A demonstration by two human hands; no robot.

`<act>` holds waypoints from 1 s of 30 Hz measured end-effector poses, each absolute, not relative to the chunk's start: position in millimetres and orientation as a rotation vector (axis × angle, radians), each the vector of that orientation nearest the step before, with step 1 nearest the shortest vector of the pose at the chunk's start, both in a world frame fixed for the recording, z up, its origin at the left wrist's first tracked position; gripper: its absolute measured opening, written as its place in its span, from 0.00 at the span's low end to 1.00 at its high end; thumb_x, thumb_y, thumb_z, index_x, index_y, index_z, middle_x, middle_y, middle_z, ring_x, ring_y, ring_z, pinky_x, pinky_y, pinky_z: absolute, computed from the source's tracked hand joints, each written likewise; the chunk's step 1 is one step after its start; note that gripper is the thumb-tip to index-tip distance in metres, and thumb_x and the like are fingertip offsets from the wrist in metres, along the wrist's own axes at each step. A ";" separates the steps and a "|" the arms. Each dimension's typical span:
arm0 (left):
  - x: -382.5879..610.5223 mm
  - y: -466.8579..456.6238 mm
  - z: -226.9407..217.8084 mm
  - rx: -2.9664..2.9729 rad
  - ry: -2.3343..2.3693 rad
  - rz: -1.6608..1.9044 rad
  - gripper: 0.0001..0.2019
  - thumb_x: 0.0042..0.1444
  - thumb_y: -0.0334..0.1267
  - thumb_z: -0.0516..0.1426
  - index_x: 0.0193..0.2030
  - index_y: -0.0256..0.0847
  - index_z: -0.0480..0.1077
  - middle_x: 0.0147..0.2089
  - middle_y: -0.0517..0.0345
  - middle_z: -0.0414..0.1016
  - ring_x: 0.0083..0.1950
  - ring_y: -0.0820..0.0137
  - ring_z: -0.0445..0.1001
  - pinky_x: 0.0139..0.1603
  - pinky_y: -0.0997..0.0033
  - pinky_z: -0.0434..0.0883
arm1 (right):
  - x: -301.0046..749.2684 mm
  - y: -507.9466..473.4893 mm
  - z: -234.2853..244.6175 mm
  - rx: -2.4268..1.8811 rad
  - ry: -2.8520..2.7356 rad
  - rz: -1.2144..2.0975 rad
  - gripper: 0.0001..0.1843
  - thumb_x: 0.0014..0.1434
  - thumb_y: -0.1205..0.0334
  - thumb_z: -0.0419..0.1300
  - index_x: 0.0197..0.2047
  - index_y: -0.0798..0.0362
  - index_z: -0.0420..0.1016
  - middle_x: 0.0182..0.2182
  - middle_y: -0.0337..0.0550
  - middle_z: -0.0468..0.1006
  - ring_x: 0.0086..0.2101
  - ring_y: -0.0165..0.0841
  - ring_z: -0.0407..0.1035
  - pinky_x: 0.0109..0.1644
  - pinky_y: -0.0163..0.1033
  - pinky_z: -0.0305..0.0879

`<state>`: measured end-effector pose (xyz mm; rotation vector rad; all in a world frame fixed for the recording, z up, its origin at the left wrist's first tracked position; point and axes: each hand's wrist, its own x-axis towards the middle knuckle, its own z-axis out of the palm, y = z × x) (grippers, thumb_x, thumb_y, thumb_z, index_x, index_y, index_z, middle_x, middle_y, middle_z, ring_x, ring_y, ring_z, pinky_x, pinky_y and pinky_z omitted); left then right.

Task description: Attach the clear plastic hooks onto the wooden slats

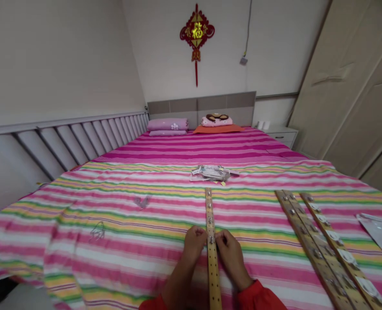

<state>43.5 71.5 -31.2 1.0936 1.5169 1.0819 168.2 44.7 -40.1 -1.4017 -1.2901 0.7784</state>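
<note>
A narrow wooden strip [213, 271] with rows of small holes lies lengthwise on the striped bedcover. Several small shiny metal pieces are set along its far part; the nearest metal piece [211, 240] sits between my hands. On the strip's left edge, my left hand [195, 242] is closed, thumb and forefinger pinched together by that piece. My right hand [230, 249] is closed likewise at the right edge, fingertips close to the same piece. Whatever is between the fingertips is too small to make out.
Beyond the strip lies a pile of clear plastic packets [212, 173]. More wooden strips [316, 245] with metal pieces and white tags lie at right, beside a clear plastic bag [380, 232]. A small crumpled plastic bag [142, 201] is at left. A railing [90, 133] borders the bed.
</note>
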 end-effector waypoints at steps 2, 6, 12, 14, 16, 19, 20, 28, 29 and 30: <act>43.8 71.4 -33.5 1.087 1.527 1.089 0.03 0.38 0.31 0.56 0.19 0.39 0.65 0.15 0.67 0.64 0.19 0.75 0.64 0.22 0.77 0.59 | 169.2 44.9 -42.4 -1.379 -1.301 0.777 0.12 0.51 0.52 0.55 0.21 0.49 0.65 0.19 0.36 0.70 0.23 0.34 0.65 0.29 0.36 0.60; 44.7 70.2 -33.5 1.067 1.505 1.097 0.04 0.39 0.31 0.56 0.20 0.40 0.64 0.14 0.68 0.62 0.18 0.76 0.62 0.22 0.77 0.59 | 171.3 44.7 -44.2 -1.324 -1.306 0.789 0.12 0.51 0.52 0.55 0.22 0.50 0.67 0.19 0.37 0.72 0.24 0.34 0.66 0.29 0.37 0.61; 45.4 68.6 -32.6 1.044 1.493 1.117 0.06 0.37 0.31 0.60 0.20 0.40 0.64 0.15 0.68 0.63 0.20 0.75 0.65 0.25 0.76 0.61 | 172.5 40.3 -42.1 -1.234 -1.254 0.894 0.13 0.46 0.51 0.60 0.25 0.53 0.72 0.21 0.40 0.75 0.24 0.35 0.68 0.28 0.38 0.64; 45.6 66.8 -32.3 1.036 1.495 1.127 0.07 0.35 0.31 0.61 0.20 0.39 0.64 0.17 0.67 0.64 0.22 0.75 0.65 0.26 0.75 0.62 | 172.9 38.0 -41.6 -1.209 -1.217 0.931 0.15 0.45 0.50 0.61 0.27 0.54 0.74 0.21 0.40 0.75 0.23 0.35 0.67 0.28 0.38 0.64; 44.2 63.7 -30.4 1.033 1.488 1.131 0.08 0.34 0.31 0.62 0.21 0.39 0.65 0.18 0.66 0.66 0.23 0.74 0.66 0.26 0.75 0.62 | 173.9 35.4 -41.1 -1.203 -1.175 0.939 0.17 0.45 0.49 0.62 0.31 0.54 0.75 0.22 0.41 0.76 0.23 0.35 0.68 0.28 0.38 0.65; 32.5 59.9 -23.6 1.013 1.367 1.065 0.10 0.33 0.36 0.63 0.25 0.38 0.69 0.20 0.63 0.69 0.24 0.74 0.68 0.26 0.75 0.62 | 176.5 31.1 -39.2 -1.188 -1.099 0.946 0.18 0.45 0.49 0.64 0.34 0.55 0.76 0.24 0.43 0.78 0.27 0.37 0.70 0.31 0.39 0.67; 24.4 60.1 -20.4 1.009 1.316 1.040 0.12 0.33 0.38 0.63 0.27 0.37 0.70 0.21 0.62 0.70 0.24 0.73 0.68 0.26 0.75 0.62 | 177.5 29.8 -38.2 -1.178 -1.071 0.953 0.18 0.44 0.49 0.64 0.34 0.55 0.76 0.25 0.43 0.78 0.28 0.38 0.71 0.32 0.40 0.68; -98.1 93.7 -0.1 1.149 1.869 1.520 0.10 0.40 0.42 0.58 0.26 0.38 0.68 0.23 0.62 0.68 0.28 0.71 0.69 0.35 0.71 0.66 | 178.3 28.4 -35.7 -1.169 -0.999 1.023 0.21 0.41 0.45 0.66 0.32 0.53 0.76 0.29 0.47 0.81 0.34 0.42 0.75 0.37 0.41 0.71; -112.3 98.4 0.5 1.138 1.938 1.549 0.09 0.41 0.42 0.58 0.28 0.38 0.67 0.24 0.63 0.68 0.29 0.71 0.69 0.36 0.70 0.65 | 177.8 28.8 -36.1 -1.171 -1.007 1.024 0.21 0.41 0.44 0.66 0.32 0.53 0.76 0.29 0.47 0.81 0.34 0.42 0.75 0.37 0.41 0.71; -124.5 102.6 0.7 1.132 1.991 1.568 0.10 0.42 0.41 0.58 0.29 0.38 0.67 0.25 0.62 0.67 0.30 0.70 0.68 0.36 0.70 0.65 | 177.4 29.2 -36.4 -1.175 -1.010 1.025 0.22 0.41 0.44 0.66 0.32 0.53 0.76 0.29 0.47 0.81 0.34 0.42 0.75 0.37 0.40 0.71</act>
